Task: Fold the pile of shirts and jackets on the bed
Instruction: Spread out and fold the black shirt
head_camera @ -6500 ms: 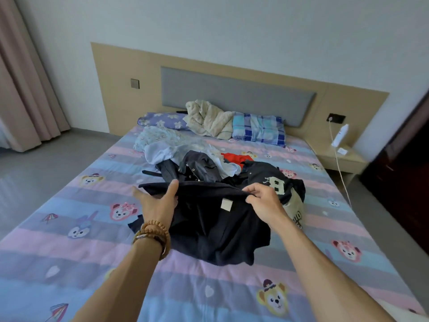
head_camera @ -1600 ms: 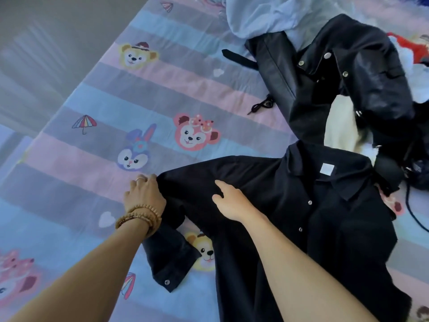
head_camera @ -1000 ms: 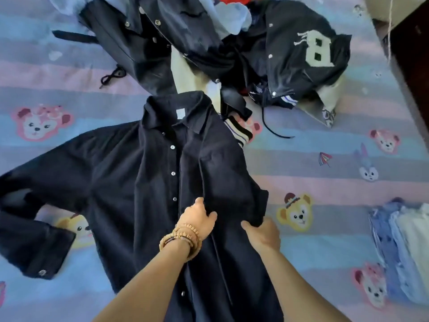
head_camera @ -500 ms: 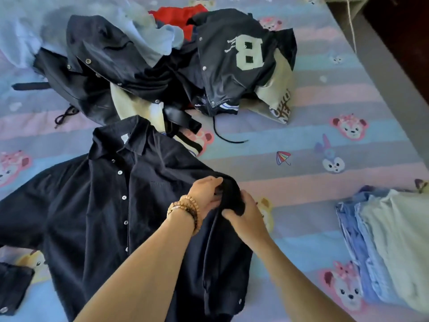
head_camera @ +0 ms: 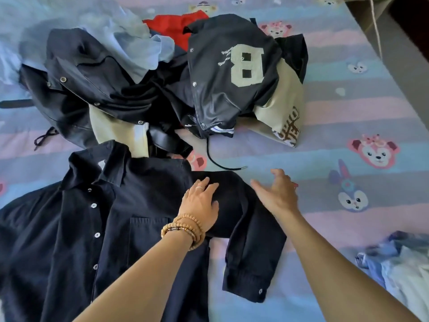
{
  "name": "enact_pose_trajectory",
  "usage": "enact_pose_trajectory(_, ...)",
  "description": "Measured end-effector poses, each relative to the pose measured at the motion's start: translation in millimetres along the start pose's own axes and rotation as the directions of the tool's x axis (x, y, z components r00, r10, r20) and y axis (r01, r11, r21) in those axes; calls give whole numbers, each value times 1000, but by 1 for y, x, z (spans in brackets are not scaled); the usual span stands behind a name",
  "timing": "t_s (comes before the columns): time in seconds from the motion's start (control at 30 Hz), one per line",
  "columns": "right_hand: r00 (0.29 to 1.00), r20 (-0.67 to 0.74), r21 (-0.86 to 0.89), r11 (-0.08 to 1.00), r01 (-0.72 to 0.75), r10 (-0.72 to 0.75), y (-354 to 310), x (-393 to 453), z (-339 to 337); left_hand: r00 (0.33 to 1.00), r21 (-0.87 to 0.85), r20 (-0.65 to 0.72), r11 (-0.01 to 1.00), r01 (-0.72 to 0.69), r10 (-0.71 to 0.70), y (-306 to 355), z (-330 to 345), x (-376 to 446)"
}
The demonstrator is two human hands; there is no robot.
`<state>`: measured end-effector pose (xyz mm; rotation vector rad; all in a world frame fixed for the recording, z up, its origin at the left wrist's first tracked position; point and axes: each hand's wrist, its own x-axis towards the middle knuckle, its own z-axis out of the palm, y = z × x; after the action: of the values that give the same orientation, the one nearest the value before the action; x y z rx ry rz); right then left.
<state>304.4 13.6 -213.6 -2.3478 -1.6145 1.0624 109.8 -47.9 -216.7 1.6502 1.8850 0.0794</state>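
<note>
Where jacket (head_camera: 222, 73) crumples, large "B" (head_camera: 248, 67).

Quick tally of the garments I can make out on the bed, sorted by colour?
Dark navy or black: 3, the spread shirt, the snap jacket, the B jacket.
Light blue: 1.
Red: 1.
Cream: 1.
Total: 6, excluding the folded stack.

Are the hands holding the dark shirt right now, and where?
Nothing is held. The left hand lies flat on the shirt near its shoulder; the right hand is open beside the sleeve.
</note>
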Motion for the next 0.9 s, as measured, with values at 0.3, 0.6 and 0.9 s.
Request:
enact_pose_trajectory(0.3,991,46,-235,962,136,-128,10,26,19,986,272,111,951,-147,121,-15,13,23)
enact_pose_trajectory(0.6,961,-180,-216,962,168,-209,31,-24,39,999,174,3,984,-40,40,-48,15,-39)
enact_pose_trajectory(0.9,926,307,-113,958,262,-218,99,-232,125,926,-73,-44,926,371,-375,-134,54,-231)
